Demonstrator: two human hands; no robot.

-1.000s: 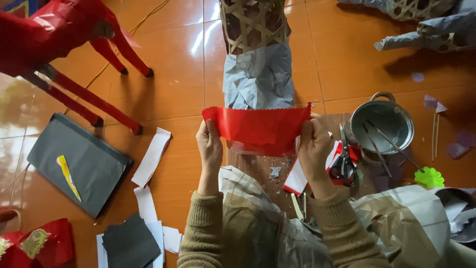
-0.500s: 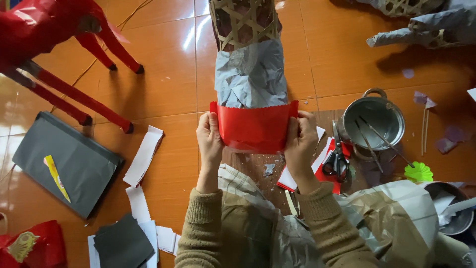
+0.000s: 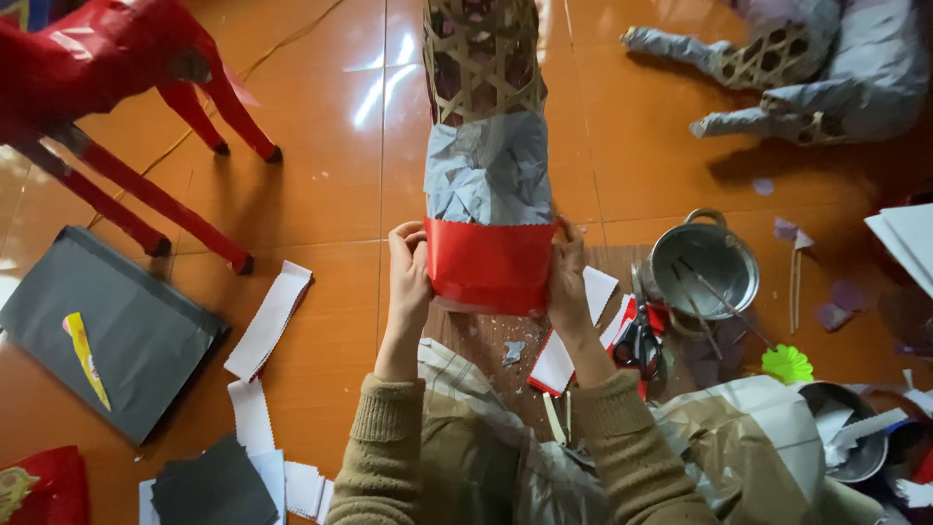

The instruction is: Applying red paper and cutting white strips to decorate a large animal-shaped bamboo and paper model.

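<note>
Since a moment ago, both hands have pulled the red paper sheet [image 3: 489, 264] round the woven bamboo frame [image 3: 483, 58], below its grey paper [image 3: 488, 170]. Left hand [image 3: 408, 267] and right hand [image 3: 568, 277] press its edges closed against the sides, above the orange tiled floor [image 3: 330, 146]

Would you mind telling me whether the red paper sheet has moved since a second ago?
Yes. The red paper sheet has gone from stretched out flat to wrapped around the woven frame, up against the grey paper covering it.
</note>
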